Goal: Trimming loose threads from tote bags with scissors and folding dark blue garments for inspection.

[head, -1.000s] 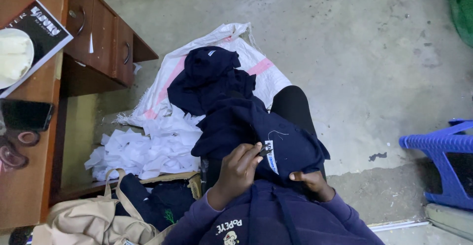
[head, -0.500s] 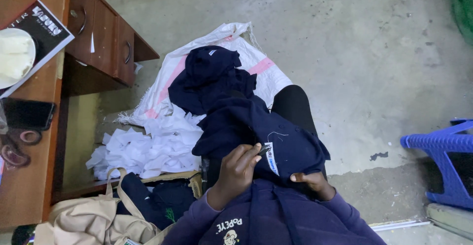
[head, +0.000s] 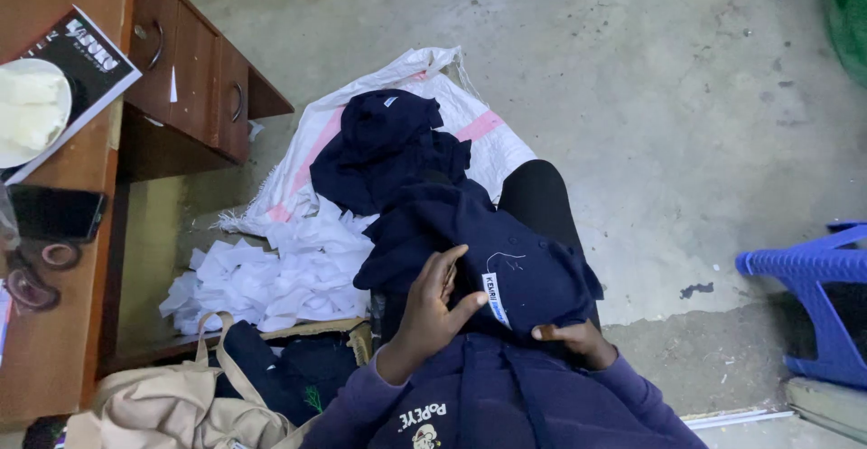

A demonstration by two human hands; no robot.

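Navy sweatshirt with long sleeves [head: 357,404], a pale cartoon print at 6 o'clock; black trouser leg [head: 539,205] at 12.

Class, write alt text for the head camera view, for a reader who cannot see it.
Seen from above, a seated person's left hand and right hand hold a navy garment with a small white label on their lap. More navy clothes lie on a white sack on the concrete floor, beside a wooden desk.
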